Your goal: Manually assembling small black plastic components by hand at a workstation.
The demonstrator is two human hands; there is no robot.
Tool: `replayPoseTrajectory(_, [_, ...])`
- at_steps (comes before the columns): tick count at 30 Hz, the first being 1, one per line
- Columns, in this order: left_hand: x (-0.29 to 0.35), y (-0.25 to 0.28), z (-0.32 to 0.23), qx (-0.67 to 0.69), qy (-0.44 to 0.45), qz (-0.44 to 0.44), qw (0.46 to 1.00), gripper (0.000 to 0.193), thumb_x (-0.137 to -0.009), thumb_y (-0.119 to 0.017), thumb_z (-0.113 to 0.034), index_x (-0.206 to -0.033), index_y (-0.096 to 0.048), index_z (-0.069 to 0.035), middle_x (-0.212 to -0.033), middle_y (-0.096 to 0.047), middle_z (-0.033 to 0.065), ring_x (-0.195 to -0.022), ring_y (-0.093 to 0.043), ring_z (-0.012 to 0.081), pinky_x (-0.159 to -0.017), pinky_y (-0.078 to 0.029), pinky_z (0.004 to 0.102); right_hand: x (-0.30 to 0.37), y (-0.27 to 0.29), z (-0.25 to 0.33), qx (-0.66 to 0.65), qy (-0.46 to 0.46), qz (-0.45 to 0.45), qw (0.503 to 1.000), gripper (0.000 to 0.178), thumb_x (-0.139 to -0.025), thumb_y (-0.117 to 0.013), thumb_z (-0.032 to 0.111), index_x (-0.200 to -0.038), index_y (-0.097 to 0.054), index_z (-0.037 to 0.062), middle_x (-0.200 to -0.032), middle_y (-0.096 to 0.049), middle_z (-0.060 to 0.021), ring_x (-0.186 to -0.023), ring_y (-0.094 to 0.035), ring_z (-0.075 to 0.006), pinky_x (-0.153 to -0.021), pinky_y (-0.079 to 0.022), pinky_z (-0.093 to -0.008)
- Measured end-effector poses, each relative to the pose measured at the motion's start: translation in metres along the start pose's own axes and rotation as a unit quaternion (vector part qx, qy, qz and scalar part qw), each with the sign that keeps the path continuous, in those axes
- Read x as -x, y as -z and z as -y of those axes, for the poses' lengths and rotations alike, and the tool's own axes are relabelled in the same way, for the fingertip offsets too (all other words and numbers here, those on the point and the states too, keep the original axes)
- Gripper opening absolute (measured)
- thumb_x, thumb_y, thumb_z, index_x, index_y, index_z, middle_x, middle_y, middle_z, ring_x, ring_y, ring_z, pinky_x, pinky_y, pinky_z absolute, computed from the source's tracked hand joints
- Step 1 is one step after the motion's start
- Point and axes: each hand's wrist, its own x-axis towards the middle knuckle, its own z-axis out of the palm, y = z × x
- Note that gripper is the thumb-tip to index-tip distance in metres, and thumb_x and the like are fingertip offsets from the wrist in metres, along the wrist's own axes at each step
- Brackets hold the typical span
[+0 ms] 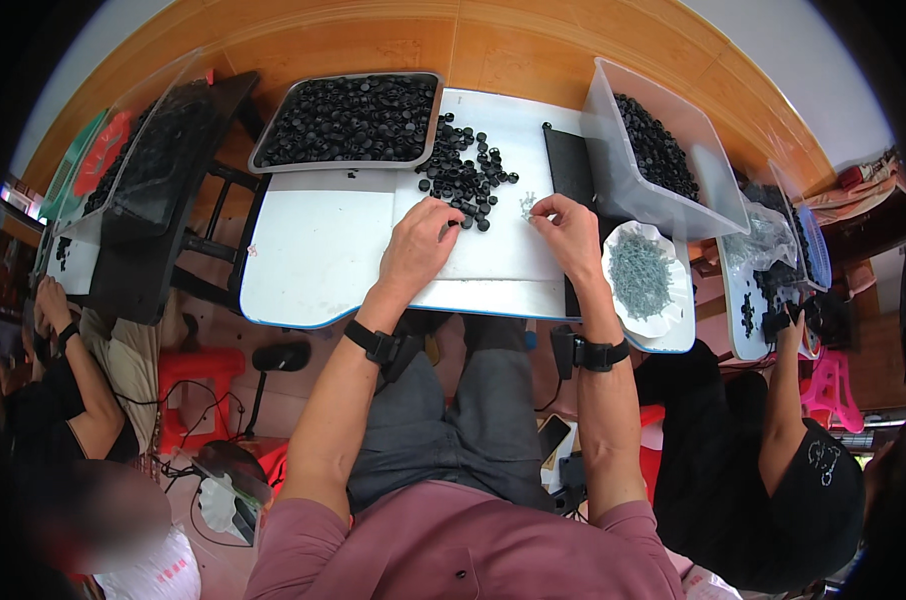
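My left hand (418,243) is closed in a pinch on a small round black cap (454,223), just in front of loose black caps (463,178) scattered on the white table (323,250). To the right, my right hand (571,236) is also closed, thumb and forefinger pressed together. Its fingertips are beside a little heap of thin, pale grey pin-like pieces (528,204); whether one is between them is too small to tell. More such pieces (640,274) fill a white scalloped dish (661,327) right of that hand.
A metal tray (343,166) full of black caps stands at the back left. At the back right is a translucent bin (663,207) with more caps, beside a black flat strip (570,165). Other people work at tables on the left (83,400) and right (773,460).
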Motion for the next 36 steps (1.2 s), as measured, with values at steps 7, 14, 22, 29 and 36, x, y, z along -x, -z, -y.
replayPoseTrajectory(7, [-0.002,-0.001,-0.003,0.018,-0.02,-0.007,1.0,0.02,-0.085,-0.067,0.005,-0.102,-0.07,-0.004,-0.101,-0.067,0.011,-0.088,-0.07,0.0307,-0.072,-0.057,0.0395,0.005,-0.005,-0.006,-0.005,0.029,0.021,0.999,0.019,-0.082,-0.072,0.009,-0.099,-0.076,0.0026,-0.091,-0.076,-0.0108,-0.074,-0.069,-0.0243,-0.072,-0.054,-0.0363])
replayPoseTrajectory(14, [-0.001,0.001,-0.005,0.038,-0.018,0.017,0.999,0.023,-0.085,-0.067,0.004,-0.105,-0.071,-0.007,-0.105,-0.068,0.0092,-0.091,-0.069,0.0313,-0.078,-0.057,0.0408,0.008,-0.013,-0.004,-0.063,0.057,0.002,0.996,0.021,-0.082,-0.072,0.003,-0.102,-0.075,0.0029,-0.094,-0.075,-0.0105,-0.075,-0.067,-0.0233,-0.072,-0.054,-0.0354])
replayPoseTrajectory(22, [-0.001,0.002,-0.003,-0.035,-0.049,0.031,0.998,0.026,-0.083,-0.069,0.005,-0.105,-0.072,-0.006,-0.106,-0.069,0.0106,-0.101,-0.067,0.0306,-0.089,-0.054,0.0397,0.009,-0.012,-0.002,-0.02,0.083,-0.029,0.996,0.018,-0.083,-0.071,0.003,-0.1,-0.076,0.0046,-0.093,-0.072,-0.0117,-0.079,-0.068,-0.0263,-0.074,-0.054,-0.0377])
replayPoseTrajectory(29, [-0.002,0.003,-0.002,-0.04,-0.059,0.031,0.997,0.024,-0.083,-0.069,0.002,-0.105,-0.072,-0.005,-0.106,-0.069,0.0101,-0.1,-0.065,0.0305,-0.089,-0.052,0.04,0.002,-0.001,-0.013,0.099,0.085,-0.051,0.99,0.011,-0.085,-0.068,0.009,-0.09,-0.077,0.0063,-0.095,-0.072,-0.0124,-0.086,-0.071,-0.0324,-0.077,-0.054,-0.0415])
replayPoseTrajectory(36, [-0.002,-0.001,-0.003,-0.052,-0.052,0.005,0.997,0.022,-0.081,-0.072,-0.003,-0.103,-0.072,-0.003,-0.098,-0.068,0.0105,-0.095,-0.063,0.0296,-0.085,-0.051,0.0394,-0.001,-0.014,-0.01,0.129,0.067,-0.04,0.989,0.011,-0.082,-0.07,0.014,-0.087,-0.077,0.007,-0.092,-0.072,-0.0126,-0.084,-0.071,-0.034,-0.076,-0.056,-0.0428])
